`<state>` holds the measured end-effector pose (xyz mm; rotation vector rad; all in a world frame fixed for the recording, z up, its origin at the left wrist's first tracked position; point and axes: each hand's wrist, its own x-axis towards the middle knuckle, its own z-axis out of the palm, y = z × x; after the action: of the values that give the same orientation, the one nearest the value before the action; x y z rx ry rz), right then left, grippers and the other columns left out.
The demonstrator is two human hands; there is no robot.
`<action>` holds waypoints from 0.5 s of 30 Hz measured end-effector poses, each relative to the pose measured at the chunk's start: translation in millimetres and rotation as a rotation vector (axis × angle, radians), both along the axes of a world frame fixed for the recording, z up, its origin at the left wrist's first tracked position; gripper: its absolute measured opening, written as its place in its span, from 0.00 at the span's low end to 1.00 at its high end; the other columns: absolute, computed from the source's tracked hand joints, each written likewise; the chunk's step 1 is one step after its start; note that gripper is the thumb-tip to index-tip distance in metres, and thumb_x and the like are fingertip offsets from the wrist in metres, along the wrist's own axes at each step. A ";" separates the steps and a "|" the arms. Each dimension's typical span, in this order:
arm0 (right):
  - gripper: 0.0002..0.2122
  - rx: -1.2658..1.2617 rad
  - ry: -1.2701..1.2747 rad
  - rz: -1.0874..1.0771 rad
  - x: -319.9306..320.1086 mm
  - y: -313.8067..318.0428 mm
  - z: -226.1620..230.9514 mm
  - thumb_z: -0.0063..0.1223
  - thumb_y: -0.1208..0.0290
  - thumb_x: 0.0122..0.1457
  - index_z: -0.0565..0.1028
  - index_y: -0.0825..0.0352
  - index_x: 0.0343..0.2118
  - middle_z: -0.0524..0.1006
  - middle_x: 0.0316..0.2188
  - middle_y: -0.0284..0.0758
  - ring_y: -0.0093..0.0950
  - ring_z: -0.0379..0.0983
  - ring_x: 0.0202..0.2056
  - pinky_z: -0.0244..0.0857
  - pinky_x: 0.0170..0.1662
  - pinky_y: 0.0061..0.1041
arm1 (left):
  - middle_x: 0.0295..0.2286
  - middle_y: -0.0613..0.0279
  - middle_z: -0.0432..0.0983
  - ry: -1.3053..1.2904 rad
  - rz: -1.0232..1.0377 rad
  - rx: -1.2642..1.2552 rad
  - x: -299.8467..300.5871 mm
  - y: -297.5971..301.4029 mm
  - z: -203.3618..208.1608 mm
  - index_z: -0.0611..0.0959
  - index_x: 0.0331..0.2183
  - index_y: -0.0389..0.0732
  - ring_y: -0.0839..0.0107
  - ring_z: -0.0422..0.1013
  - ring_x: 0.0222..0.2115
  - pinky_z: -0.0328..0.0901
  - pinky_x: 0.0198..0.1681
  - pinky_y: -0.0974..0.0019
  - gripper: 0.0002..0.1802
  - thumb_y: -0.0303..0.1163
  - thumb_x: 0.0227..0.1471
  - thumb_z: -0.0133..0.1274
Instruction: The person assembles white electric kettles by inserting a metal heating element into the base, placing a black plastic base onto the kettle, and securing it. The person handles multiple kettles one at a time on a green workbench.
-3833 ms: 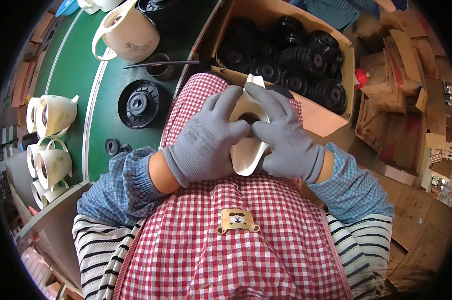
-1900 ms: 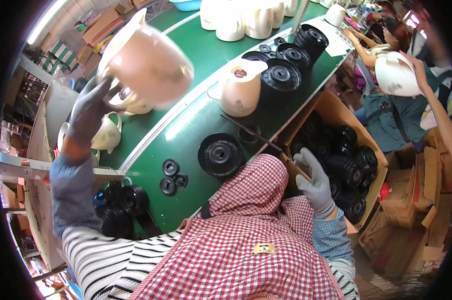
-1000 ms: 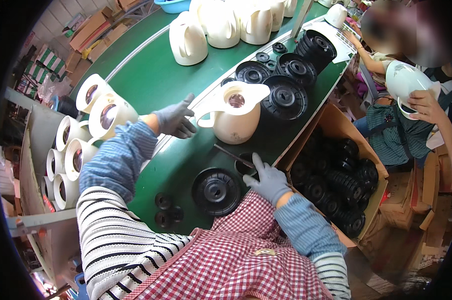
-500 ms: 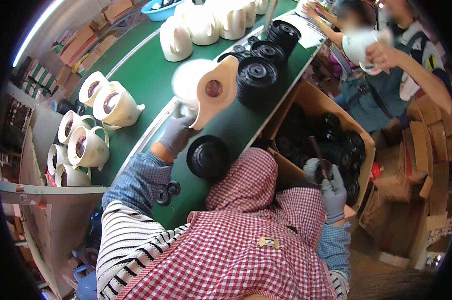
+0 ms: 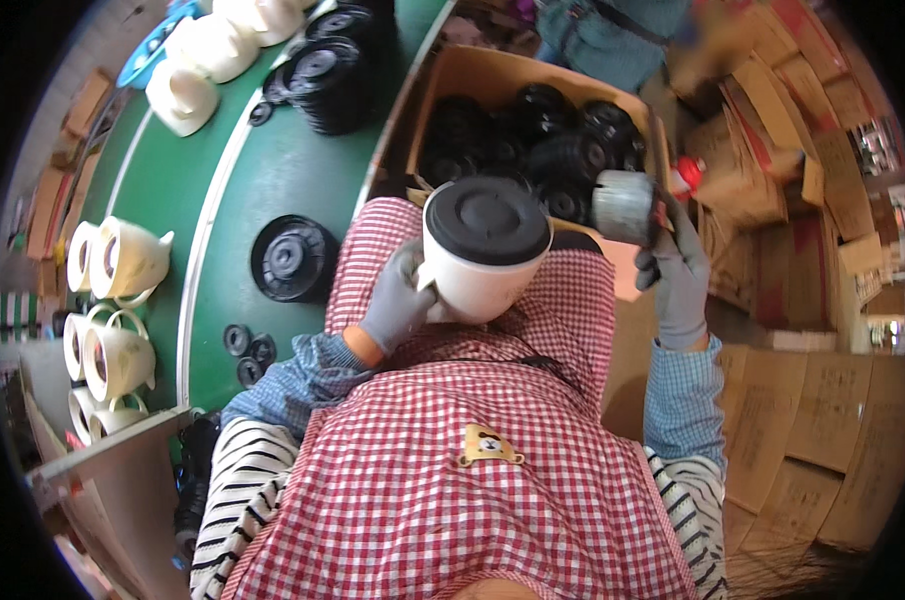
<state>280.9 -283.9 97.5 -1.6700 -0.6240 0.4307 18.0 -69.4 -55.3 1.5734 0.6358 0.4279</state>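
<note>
My left hand [image 5: 403,300], in a grey glove, is closed on a cream jug [image 5: 478,292] above my lap. A round black base [image 5: 488,219] covers the end of the jug that faces up. In my gloved right hand [image 5: 681,268], held up to the right of the jug, is a mallet with a thick, worn grey cylindrical head [image 5: 625,207]. The mallet head is apart from the jug. On the green bench to the left lies a loose black base [image 5: 294,258], with several small black rings [image 5: 237,340] nearer me.
A cardboard box [image 5: 428,110] of black parts stands beyond my knees. Stacked black bases [image 5: 325,85] and upturned cream jugs [image 5: 183,98] occupy the far bench. More jugs [image 5: 118,360] line its left side. Flattened cartons [image 5: 803,410] lie at right; a person [image 5: 613,40] is beyond the box.
My left hand has brought the jug from over the bench to my lap, and its black-covered end now faces up. My right hand has raised the mallet. The view has swung right.
</note>
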 end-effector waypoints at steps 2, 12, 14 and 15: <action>0.26 -0.077 0.060 0.141 4.8 -3.7 0.1 0.53 0.61 0.67 0.65 0.66 0.65 0.73 0.23 0.28 0.12 0.65 0.19 0.59 0.20 0.13 | 0.51 0.42 0.70 0.242 -0.204 0.377 -15.5 -25.9 7.1 0.77 0.49 0.28 0.49 0.71 0.49 0.66 0.55 0.58 0.25 0.25 0.47 0.58; 0.25 -0.386 0.267 0.521 20.2 36.4 -16.0 0.53 0.67 0.67 0.65 0.69 0.64 0.75 0.29 0.28 0.13 0.64 0.24 0.61 0.27 0.15 | 0.47 0.48 0.76 0.097 -0.233 0.861 47.9 67.1 124.9 0.82 0.44 0.35 0.53 0.77 0.42 0.72 0.46 0.58 0.19 0.36 0.52 0.61; 0.24 -0.533 0.277 0.570 25.0 52.9 -4.1 0.53 0.69 0.66 0.67 0.70 0.63 0.79 0.33 0.33 0.15 0.67 0.27 0.66 0.32 0.18 | 0.41 0.50 0.79 -0.190 -0.162 0.812 85.5 65.8 153.1 0.82 0.44 0.36 0.51 0.76 0.41 0.71 0.45 0.58 0.18 0.34 0.51 0.62; 0.24 -0.540 0.222 0.595 26.9 56.3 -7.3 0.53 0.68 0.66 0.67 0.70 0.63 0.80 0.34 0.35 0.18 0.70 0.28 0.67 0.34 0.20 | 0.40 0.50 0.79 -0.207 -0.310 0.977 103.3 69.7 157.0 0.82 0.43 0.36 0.51 0.76 0.40 0.71 0.44 0.58 0.17 0.33 0.51 0.61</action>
<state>307.7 -227.6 90.2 -1.8782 -0.8876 1.2869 121.3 0.3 101.6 2.4550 -0.0306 0.7096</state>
